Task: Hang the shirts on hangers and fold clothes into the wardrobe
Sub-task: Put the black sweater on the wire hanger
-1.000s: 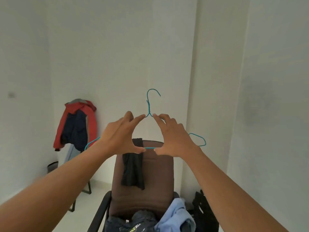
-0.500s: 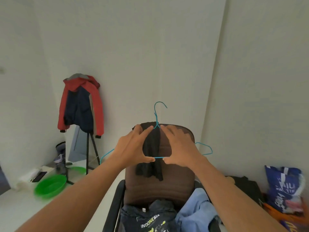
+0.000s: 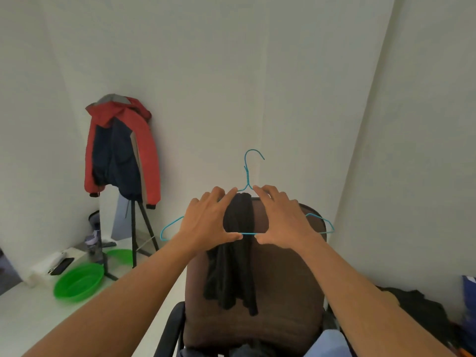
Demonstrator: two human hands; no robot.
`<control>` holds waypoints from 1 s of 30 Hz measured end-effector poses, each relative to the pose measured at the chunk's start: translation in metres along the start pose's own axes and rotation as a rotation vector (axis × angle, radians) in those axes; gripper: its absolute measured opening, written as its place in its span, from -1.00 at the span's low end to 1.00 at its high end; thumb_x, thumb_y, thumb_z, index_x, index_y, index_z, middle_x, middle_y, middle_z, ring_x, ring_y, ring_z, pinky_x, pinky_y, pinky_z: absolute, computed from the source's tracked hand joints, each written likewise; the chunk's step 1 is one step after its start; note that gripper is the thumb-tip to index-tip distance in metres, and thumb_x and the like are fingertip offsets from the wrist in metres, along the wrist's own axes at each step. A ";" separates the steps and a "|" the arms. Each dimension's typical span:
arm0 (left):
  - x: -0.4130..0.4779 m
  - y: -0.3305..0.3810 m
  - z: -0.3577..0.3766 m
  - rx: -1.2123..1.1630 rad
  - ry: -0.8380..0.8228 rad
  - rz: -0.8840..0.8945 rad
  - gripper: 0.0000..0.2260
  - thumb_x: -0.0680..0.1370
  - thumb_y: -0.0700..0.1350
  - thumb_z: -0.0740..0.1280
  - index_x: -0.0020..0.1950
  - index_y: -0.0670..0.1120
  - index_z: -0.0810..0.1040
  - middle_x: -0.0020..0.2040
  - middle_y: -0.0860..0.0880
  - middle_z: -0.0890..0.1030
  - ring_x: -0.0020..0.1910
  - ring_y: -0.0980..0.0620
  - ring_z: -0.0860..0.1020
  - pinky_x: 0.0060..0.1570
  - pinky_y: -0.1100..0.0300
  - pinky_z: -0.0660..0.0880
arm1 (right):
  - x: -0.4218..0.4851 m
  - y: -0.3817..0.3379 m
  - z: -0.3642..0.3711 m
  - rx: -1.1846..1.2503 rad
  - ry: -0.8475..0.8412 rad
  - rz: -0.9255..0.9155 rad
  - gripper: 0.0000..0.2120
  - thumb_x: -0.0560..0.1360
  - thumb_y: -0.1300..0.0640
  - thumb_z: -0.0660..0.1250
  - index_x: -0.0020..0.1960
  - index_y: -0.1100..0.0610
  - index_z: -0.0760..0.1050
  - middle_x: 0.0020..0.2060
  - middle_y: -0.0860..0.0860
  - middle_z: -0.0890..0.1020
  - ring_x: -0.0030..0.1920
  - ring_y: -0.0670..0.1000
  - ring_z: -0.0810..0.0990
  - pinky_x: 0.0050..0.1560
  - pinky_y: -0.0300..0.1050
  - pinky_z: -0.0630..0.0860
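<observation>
A thin blue wire hanger (image 3: 247, 173) is held up in front of me, hook upward. My left hand (image 3: 206, 222) grips its left half, fingers on the upper wire and thumb on the bottom bar. In the same way my right hand (image 3: 283, 220) grips the right half. Behind the hanger a black garment (image 3: 231, 266) hangs over the back of a brown chair (image 3: 283, 305). Light blue cloth (image 3: 327, 343) lies on the seat at the bottom edge.
A red and navy jacket (image 3: 121, 150) hangs on a black stand at the left wall. A green basin (image 3: 78, 282) sits on the white floor below it, beside a phone (image 3: 61, 265). Dark clothes (image 3: 417, 310) lie at the right by the wall.
The view has tilted down and drifted left, so the chair, basin and jacket show more. Both hands keep the same hold on the hanger, now lower against the chair back.
</observation>
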State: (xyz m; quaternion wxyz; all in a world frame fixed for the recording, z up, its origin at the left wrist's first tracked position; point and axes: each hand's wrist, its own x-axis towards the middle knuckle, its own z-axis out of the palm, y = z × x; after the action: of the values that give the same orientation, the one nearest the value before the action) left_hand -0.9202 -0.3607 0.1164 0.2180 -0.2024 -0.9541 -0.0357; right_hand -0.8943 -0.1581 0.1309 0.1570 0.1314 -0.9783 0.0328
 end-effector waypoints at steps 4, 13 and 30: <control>0.047 -0.015 0.045 0.038 0.037 -0.058 -0.05 0.34 0.48 0.33 0.58 0.11 0.05 0.41 0.03 0.35 0.30 -0.03 0.41 0.23 -0.01 0.36 | 0.061 0.031 0.033 0.000 -0.018 -0.027 0.13 0.26 -0.16 0.56 0.61 -0.05 -0.06 0.52 -0.04 0.16 0.35 0.10 0.37 0.26 0.15 0.43; 0.086 -0.028 0.120 0.054 0.121 -0.191 -0.34 0.39 0.36 0.36 0.41 0.09 0.41 0.33 0.00 0.40 0.28 -0.11 0.38 0.18 -0.08 0.33 | 0.140 0.074 0.082 -0.011 -0.026 0.161 0.15 0.27 -0.20 0.56 0.61 0.02 -0.07 0.50 0.04 0.17 0.36 0.18 0.35 0.22 0.18 0.40; 0.058 -0.026 0.152 -0.570 -0.073 -0.291 -0.65 0.54 -0.23 0.36 0.32 -0.06 0.58 0.25 -0.01 0.51 0.26 0.04 0.47 0.33 0.27 0.31 | 0.138 0.074 0.084 0.011 0.003 0.381 0.14 0.25 -0.18 0.58 0.59 0.08 -0.02 0.48 0.08 0.21 0.34 0.20 0.37 0.18 0.18 0.41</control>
State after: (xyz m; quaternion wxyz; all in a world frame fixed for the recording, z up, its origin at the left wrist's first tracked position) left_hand -1.0396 -0.3391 0.0047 0.1106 -0.1180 -0.9318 -0.3250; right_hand -1.0654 -0.1292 0.0929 0.1488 -0.0554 -0.9850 0.0673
